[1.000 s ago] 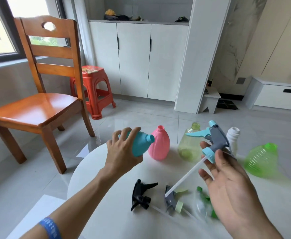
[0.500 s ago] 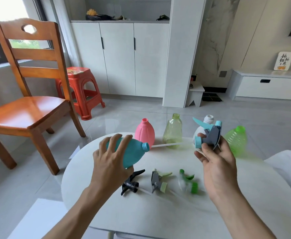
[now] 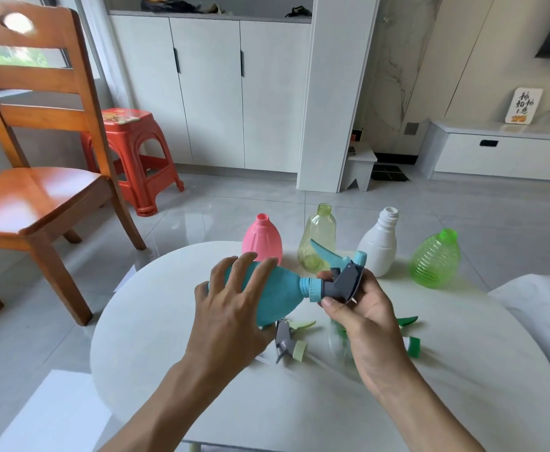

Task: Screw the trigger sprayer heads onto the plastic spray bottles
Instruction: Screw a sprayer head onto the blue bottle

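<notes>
Moved since half a second ago: sprayer head, formerly held apart from the blue bottle with its dip tube reaching toward the neck, now seated against the neck, tube no longer visible and judged to be inside; insertion step appears done, threading of the collar is the step in hand

Item 1, left hand: fingers curled over the body of the blue bottle, holding it lying sideways above the tabletop, neck pointing right

Item 2, sprayer head: grey body, blue trigger pointing up and left, blue collar touching the bottle neck; whether threads have caught cannot be told

Item 3, right hand: fingers and thumb wrapped round the grey body of the sprayer head, just right of the bottle neck; bottle and head meet between the two hands

Item 4, loose on tabletop beneath the hands: grey head with pale green collar; green-trimmed head, partly hidden by the right wrist

Item 5, standing at the far edge, uncapped: pink bottle, pale yellow-green bottle, white bottle, ribbed green bottle

Remaining, as judged: four bottles without heads
</notes>
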The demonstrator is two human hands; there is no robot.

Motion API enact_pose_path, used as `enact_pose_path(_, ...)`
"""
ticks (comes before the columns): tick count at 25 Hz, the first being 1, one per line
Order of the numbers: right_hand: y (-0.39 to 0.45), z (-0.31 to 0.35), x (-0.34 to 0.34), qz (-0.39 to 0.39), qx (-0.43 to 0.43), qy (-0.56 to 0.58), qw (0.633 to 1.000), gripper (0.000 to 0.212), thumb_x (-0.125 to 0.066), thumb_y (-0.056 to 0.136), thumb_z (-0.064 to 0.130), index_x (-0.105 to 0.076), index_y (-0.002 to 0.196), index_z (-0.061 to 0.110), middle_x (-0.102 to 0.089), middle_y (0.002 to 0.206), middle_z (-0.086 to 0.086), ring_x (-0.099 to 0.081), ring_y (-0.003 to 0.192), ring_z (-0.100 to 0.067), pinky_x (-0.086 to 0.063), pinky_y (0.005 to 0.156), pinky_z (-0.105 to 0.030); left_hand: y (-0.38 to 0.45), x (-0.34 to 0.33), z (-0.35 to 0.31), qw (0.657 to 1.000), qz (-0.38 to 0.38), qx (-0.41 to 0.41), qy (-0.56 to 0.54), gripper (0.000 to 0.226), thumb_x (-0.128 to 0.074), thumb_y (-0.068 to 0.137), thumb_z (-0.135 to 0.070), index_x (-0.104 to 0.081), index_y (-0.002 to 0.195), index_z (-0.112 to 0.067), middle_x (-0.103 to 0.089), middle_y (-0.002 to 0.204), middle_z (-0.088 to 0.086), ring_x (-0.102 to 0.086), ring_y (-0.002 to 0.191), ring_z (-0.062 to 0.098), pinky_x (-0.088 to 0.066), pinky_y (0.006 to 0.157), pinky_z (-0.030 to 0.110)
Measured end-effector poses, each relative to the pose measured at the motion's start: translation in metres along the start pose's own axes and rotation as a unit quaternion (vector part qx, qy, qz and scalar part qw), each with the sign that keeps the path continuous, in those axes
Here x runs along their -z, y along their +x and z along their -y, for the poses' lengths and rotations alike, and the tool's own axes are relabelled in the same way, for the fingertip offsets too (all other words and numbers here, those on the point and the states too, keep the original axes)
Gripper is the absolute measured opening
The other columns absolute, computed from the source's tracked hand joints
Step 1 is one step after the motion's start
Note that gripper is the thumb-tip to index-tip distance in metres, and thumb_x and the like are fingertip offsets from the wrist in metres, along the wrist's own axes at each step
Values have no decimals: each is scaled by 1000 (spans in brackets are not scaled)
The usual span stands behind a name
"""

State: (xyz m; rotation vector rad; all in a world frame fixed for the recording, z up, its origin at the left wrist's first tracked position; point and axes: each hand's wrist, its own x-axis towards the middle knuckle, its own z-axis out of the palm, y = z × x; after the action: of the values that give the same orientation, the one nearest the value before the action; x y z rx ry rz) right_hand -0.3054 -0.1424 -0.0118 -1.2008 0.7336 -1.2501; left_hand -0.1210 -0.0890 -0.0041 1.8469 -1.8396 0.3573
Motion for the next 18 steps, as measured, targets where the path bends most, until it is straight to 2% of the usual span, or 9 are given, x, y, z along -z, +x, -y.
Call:
enact_pose_path(3,4,2,5,36,5,-16,999,36,-64,79,-13,-62,109,7,-73,99,-1,-67,96,-11,-52,82,-19,1,4,-2,1000,8,3,1,92,-80,49,-28,-44,134,-27,-51,133,3,-46,119,34,-48,70,45)
enact_pose_path(7,9,10,12,113,10,-88,990,39,-69,73,3,-69,96,34,-73,98,6,-67,95,-10,-53,84,-24,-1,7,-3,999,26,-19,19,89,-79,50,-28,-47,132,-27,-51,135,2,-45,121,33,-46,71,44)
enact_pose_path(9,9,14,12,128,19,-118,985,37,-76,70,14,-67,96,38,-72,98,7,-66,95,-11,-53,86,-28,-2,9,-4,999,31,-17,11,88,-79,51,-30,-47,133,-28,-50,136,1,-45,121,33,-47,72,44)
enact_pose_path(11,9,15,12,105,30,-116,987,46,-82,66,20,-63,103,39,-73,94,4,-67,93,-11,-54,83,-24,-2,12,-4,999,30,-17,11,87,-78,52,-30,-47,133,-28,-50,137,1,-45,122,33,-46,72,45)
enact_pose_path(14,6,12,8,51,23,-112,992,78,-84,69,21,-44,134,39,-74,83,2,-69,84,-8,-54,80,-23,-3,13,-6,999,25,-28,17,87,-78,51,-30,-48,133,-26,-51,137,3,-45,122,35,-46,73,47)
enact_pose_path(16,1,12,3,47,25,-199,978,84,-74,78,38,-26,146,41,-73,96,8,-65,98,-2,-49,95,-28,-3,13,-7,999,26,-25,18,88,-79,50,-29,-48,132,-26,-51,137,3,-45,122,35,-46,73,46)
enact_pose_path(17,-1,13,1,47,42,-286,956,83,-67,80,50,-21,149,42,-68,116,14,-56,116,1,-42,105,-31,-3,13,-7,999,27,-19,19,88,-79,50,-28,-48,132,-27,-51,136,3,-45,122,35,-46,73,46)
enact_pose_path(18,-2,13,2,46,76,-403,911,85,-60,80,62,-19,151,40,-51,143,13,-39,136,-1,-32,112,-33,-2,13,-5,999,27,-14,22,88,-79,50,-27,-49,132,-27,-51,136,3,-45,122,35,-46,73,46)
